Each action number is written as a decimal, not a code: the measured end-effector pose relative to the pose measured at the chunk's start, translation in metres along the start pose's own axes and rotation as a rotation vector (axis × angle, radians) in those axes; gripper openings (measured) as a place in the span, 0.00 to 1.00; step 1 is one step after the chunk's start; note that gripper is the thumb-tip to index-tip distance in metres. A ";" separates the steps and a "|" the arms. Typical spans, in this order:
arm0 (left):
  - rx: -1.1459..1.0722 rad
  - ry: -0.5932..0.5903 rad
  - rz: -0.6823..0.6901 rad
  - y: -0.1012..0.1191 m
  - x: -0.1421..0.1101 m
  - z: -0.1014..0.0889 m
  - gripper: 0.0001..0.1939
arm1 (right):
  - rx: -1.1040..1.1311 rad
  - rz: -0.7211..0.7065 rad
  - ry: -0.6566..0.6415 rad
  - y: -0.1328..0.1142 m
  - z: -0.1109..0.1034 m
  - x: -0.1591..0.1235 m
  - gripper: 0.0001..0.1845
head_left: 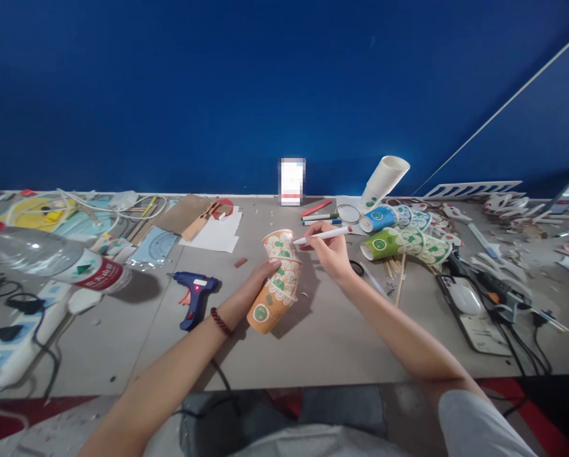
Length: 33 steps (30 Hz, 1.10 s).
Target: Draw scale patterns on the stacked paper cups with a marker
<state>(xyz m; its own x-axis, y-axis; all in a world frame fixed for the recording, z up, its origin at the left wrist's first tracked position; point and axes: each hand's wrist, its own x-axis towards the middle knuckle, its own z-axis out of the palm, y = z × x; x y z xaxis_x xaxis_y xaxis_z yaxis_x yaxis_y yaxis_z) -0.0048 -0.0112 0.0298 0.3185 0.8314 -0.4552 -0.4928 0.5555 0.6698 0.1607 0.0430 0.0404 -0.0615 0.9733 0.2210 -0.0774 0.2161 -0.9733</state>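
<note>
An orange and white figure made of joined paper cups (275, 298) stands tilted over the middle of the table. My left hand (264, 274) is closed around its left side, with the far fingers hidden behind the cups. A white marker (326, 235) with a red end sits in the pinched fingers of my right hand (330, 249). Its tip is at the right side of the top cup, and I cannot tell whether it touches. Left of my left hand lies a blue glue gun (196, 295) with a red light on it.
Joined blue cups (379, 218) and green cups (384, 244) lie at the right, before a leaning white cup stack (384, 178). Markers (321, 216) lie behind my right hand. A water bottle (56, 257) and power strip (25, 339) occupy the left; a phone (474, 317) lies right.
</note>
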 end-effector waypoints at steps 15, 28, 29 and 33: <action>0.125 -0.072 0.067 0.003 -0.003 0.004 0.20 | -0.084 -0.044 -0.010 0.001 -0.001 0.001 0.07; 0.165 -0.064 0.108 0.005 -0.008 0.011 0.19 | -0.126 -0.056 -0.028 0.001 0.000 -0.001 0.05; 0.165 -0.064 0.108 0.005 -0.008 0.011 0.19 | -0.127 -0.057 -0.027 0.002 0.000 -0.001 0.05; 0.176 -0.045 0.102 0.006 -0.008 0.011 0.21 | -0.140 -0.053 -0.024 0.003 0.000 0.000 0.06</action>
<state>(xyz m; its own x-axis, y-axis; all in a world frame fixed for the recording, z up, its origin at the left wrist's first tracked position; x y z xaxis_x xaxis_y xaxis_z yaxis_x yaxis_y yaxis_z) -0.0013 -0.0142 0.0436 0.3118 0.8811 -0.3556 -0.3764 0.4582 0.8053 0.1601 0.0431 0.0379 -0.0846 0.9584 0.2725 0.0578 0.2777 -0.9589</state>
